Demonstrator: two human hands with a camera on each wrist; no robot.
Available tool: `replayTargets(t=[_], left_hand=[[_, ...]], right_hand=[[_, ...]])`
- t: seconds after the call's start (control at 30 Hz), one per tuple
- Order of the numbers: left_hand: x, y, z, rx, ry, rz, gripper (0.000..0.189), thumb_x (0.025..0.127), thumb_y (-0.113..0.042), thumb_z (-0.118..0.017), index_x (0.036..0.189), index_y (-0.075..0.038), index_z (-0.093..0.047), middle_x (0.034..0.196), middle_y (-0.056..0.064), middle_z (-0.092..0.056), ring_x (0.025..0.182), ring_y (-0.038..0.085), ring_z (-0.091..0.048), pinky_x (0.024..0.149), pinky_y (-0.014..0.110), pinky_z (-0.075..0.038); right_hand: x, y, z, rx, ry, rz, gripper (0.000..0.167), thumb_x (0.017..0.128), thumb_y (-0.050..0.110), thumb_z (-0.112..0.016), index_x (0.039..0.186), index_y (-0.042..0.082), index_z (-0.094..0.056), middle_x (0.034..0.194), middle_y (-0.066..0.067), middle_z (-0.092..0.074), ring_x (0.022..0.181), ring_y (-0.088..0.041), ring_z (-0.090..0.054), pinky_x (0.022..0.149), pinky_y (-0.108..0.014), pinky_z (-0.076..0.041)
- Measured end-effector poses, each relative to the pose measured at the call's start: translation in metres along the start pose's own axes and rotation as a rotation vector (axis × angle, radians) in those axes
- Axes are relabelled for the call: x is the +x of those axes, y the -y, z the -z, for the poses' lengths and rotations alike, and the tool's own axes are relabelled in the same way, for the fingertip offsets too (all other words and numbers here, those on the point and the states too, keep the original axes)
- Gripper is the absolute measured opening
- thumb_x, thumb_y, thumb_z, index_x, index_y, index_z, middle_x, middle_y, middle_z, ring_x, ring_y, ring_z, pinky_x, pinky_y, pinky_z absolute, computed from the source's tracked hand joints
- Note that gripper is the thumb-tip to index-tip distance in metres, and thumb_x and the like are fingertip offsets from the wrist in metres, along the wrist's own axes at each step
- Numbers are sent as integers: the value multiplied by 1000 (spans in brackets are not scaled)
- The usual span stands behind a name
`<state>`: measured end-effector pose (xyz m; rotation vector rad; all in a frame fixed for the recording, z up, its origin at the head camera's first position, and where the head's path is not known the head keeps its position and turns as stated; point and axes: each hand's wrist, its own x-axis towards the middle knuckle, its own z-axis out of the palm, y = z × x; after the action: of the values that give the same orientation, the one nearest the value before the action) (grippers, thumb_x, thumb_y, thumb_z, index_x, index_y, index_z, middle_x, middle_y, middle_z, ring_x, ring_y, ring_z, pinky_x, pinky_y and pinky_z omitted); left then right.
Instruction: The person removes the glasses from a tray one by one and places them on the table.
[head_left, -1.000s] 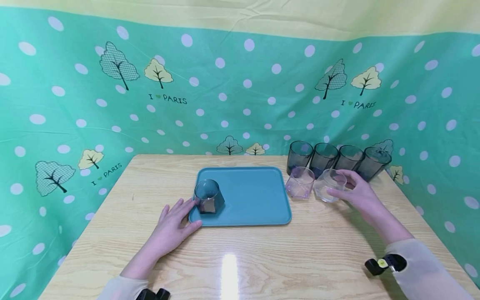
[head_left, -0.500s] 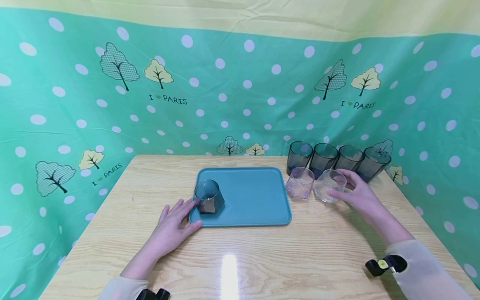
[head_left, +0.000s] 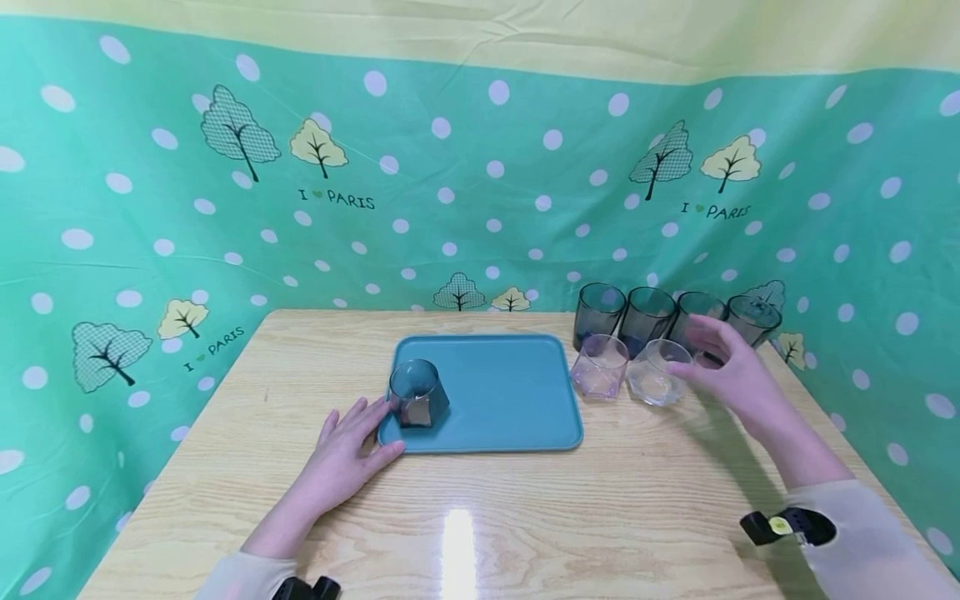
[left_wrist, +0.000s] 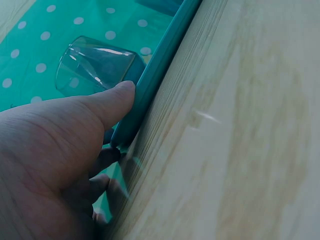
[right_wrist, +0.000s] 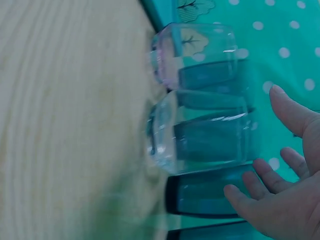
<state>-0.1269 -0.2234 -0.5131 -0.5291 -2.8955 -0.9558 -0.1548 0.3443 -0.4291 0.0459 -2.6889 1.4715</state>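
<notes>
My left hand (head_left: 343, 457) rests at the near left corner of a blue tray (head_left: 510, 400), fingers spread along its side. Its thumb (left_wrist: 120, 97) touches the tray's rim in the left wrist view. A short smoky glass (head_left: 417, 396) stands on the tray, close to those fingertips. My right hand (head_left: 731, 371) is raised beside a clear glass tumbler (head_left: 656, 379), its fingers parted and holding nothing. In the right wrist view, a gap shows between these fingers and the tumbler (right_wrist: 205, 132). A pinkish glass tumbler (head_left: 600, 371) stands just left of the clear one.
Several tall dark glasses (head_left: 600, 312) line the back right of the wooden table (head_left: 555, 517), behind the two tumblers. A green polka-dot cloth (head_left: 450, 175) hangs behind the table and along its sides.
My right hand has let go of the clear tumbler, and its fingers have lifted up and to the right. The tumbler stays next to the pinkish one. My left hand has not moved.
</notes>
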Motion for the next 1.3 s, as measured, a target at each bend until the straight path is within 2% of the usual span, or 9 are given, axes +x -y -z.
replayTargets(t=[0.03, 0.1, 0.17, 0.23, 0.3, 0.6, 0.8, 1.03, 1.3], left_hand=[[0, 0, 0, 0, 0, -1, 76, 106, -43, -76, 166, -4, -49, 168, 19, -50, 160, 53, -30, 127, 77, -5], [0, -1, 1, 1, 0, -2, 76, 106, -42, -76, 166, -4, -49, 168, 19, -50, 160, 53, -30, 127, 77, -5], [0, -1, 1, -1, 0, -1, 76, 106, -42, -76, 166, -4, -48, 168, 19, -50, 160, 53, -30, 127, 77, -5], [0, -1, 1, 1, 0, -1, 76, 106, -42, -76, 166, -5, -48, 168, 19, -50, 160, 53, -30, 127, 77, -5], [0, -1, 1, 2, 0, 0, 76, 106, -43, -75, 167, -5, -48, 168, 19, -49, 160, 53, -30, 127, 77, -5], [0, -1, 1, 2, 3, 4, 76, 107, -44, -75, 167, -5, -48, 168, 19, -49, 161, 53, -29, 127, 77, -4], [1, 0, 1, -7, 4, 7, 76, 107, -43, -75, 167, -5, -47, 168, 19, -49, 161, 53, -29, 128, 76, -3], [0, 2, 0, -7, -2, 1, 76, 107, -42, -76, 166, -5, -48, 168, 19, -49, 161, 53, -29, 127, 77, -4], [0, 2, -2, -15, 0, 0, 76, 106, -42, -76, 166, -4, -49, 168, 19, -50, 161, 53, -28, 127, 77, -4]], right_hand=[[0, 4, 1, -9, -7, 1, 100, 102, 31, -85, 177, 10, -21, 172, -25, -37, 155, -48, -37, 107, -10, -45], [-1, 12, 1, -9, -11, 3, 100, 102, 33, -85, 177, 12, -22, 172, -24, -37, 156, -48, -36, 117, -19, -44], [-1, 19, 0, -3, -11, 6, 100, 102, 33, -84, 178, 15, -21, 174, -23, -35, 158, -48, -34, 127, -39, -39], [0, 26, -1, 8, -9, 13, 100, 102, 32, -84, 178, 16, -21, 175, -23, -34, 159, -48, -32, 129, -58, -31], [0, 33, -3, 28, -7, 22, 100, 102, 28, -85, 178, 16, -21, 175, -23, -33, 160, -49, -30, 128, -67, -27], [-3, 67, -16, 48, 10, 49, 101, 97, 34, -90, 177, 26, -28, 176, -12, -38, 162, -42, -32, 126, -68, -31], [3, 81, -33, 85, 51, 87, 98, 98, 29, -89, 176, 23, -30, 175, -8, -39, 163, -38, -32, 127, -64, -33], [11, 97, -57, 101, 91, 124, 94, 97, 31, -90, 173, 22, -37, 173, -7, -44, 163, -37, -33, 129, -62, -31], [15, 106, -93, 182, 162, 149, 90, 96, 29, -91, 170, 22, -42, 172, -8, -45, 161, -37, -37, 129, -60, -33]])
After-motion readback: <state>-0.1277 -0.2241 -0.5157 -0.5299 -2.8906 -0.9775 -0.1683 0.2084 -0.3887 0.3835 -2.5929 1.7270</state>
